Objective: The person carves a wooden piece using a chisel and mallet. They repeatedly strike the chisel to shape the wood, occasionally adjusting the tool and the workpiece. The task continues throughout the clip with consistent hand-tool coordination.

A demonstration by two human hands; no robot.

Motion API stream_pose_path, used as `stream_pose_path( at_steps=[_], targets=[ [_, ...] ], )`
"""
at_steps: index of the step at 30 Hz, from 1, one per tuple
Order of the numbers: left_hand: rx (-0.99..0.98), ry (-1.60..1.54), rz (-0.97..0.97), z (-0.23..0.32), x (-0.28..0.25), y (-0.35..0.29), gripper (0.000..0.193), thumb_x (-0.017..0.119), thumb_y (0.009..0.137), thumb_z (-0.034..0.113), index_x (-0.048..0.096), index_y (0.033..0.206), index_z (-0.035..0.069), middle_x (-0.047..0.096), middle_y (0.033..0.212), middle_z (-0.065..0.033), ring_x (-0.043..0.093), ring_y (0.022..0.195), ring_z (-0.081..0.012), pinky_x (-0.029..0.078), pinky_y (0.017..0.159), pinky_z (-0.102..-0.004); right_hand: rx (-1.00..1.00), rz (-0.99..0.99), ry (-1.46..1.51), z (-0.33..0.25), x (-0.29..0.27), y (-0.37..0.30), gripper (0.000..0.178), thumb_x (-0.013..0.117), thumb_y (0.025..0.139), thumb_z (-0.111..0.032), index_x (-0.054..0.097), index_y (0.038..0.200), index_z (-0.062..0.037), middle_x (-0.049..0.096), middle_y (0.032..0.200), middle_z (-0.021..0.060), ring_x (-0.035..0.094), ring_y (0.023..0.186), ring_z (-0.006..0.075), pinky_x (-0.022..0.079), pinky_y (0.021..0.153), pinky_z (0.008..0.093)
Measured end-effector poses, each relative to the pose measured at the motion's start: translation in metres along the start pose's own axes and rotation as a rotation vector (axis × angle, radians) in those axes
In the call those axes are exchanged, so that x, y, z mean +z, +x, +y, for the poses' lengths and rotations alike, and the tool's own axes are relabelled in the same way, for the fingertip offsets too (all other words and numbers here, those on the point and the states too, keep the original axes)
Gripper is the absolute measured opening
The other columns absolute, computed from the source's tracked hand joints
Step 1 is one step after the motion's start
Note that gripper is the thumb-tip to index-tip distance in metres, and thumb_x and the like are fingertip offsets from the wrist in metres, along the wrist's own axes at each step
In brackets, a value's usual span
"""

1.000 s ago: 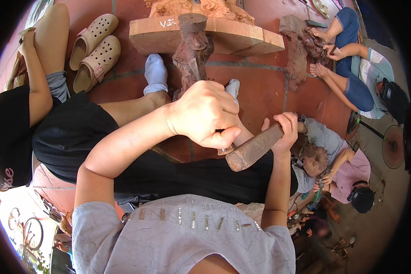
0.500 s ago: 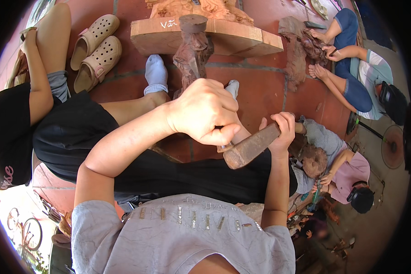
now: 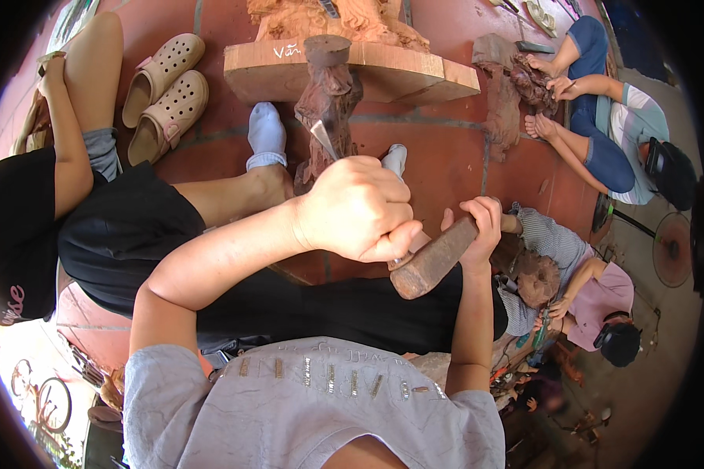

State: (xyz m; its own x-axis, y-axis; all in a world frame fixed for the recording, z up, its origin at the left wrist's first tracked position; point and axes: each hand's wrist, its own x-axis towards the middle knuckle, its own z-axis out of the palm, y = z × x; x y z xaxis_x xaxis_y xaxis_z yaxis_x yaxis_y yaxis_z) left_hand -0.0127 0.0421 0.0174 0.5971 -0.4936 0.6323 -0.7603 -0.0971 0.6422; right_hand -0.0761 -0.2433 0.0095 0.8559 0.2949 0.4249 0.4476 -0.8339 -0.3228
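Observation:
My left hand (image 3: 357, 209) is closed around a chisel (image 3: 323, 138). The bare metal blade sticks out beyond my knuckles and tilts toward a dark brown wood carving (image 3: 326, 98) that stands upright between my feet. Whether the tip touches the wood, I cannot tell. In my right hand (image 3: 481, 234) is a worn wooden mallet (image 3: 433, 259), fingers wrapped over the block. Its near end is right by the butt of the chisel, below my left thumb; the exact contact is hidden.
Beyond the carving lies a thick wooden base (image 3: 352, 70) bearing a larger orange carving (image 3: 340, 19). Beige clogs (image 3: 168, 113) rest at the left. One co-worker (image 3: 637, 117) handles dark carved wood (image 3: 532, 84) at the right; others sit nearer. A fan (image 3: 671, 248) stands behind them.
My left hand has come slightly nearer and turned, so the chisel blade now shows in front of the carving. The mallet has shifted a little nearer and to the right.

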Motion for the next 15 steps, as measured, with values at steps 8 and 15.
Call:
stream_pose_path(
  at_steps=[8,15],
  targets=[
    [0.081,-0.017,-0.063,-0.015,0.011,-0.002,0.030,0.066,0.082,0.025,0.056,0.057,0.012,0.051,0.060,-0.0027,0.054,0.054,-0.0237,0.042,0.053,-0.0373,-0.033,0.038,0.113,0.001,0.006,-0.007,0.041,0.083,0.062,-0.003,0.061,0.096,-0.0074,0.055,0.092,0.0107,0.059,0.081,0.0300,0.051,0.070,0.0383],
    [0.058,0.085,0.004,0.005,-0.007,0.000,0.025,0.062,0.085,0.022,0.057,0.063,0.011,0.049,0.059,-0.0029,0.052,0.054,-0.0247,0.040,0.052,-0.0381,-0.009,0.019,0.036,0.001,0.002,-0.015,0.039,0.083,0.065,-0.004,0.061,0.097,-0.0066,0.055,0.094,0.0118,0.059,0.083,0.0318,0.051,0.069,0.0396]
  ],
)
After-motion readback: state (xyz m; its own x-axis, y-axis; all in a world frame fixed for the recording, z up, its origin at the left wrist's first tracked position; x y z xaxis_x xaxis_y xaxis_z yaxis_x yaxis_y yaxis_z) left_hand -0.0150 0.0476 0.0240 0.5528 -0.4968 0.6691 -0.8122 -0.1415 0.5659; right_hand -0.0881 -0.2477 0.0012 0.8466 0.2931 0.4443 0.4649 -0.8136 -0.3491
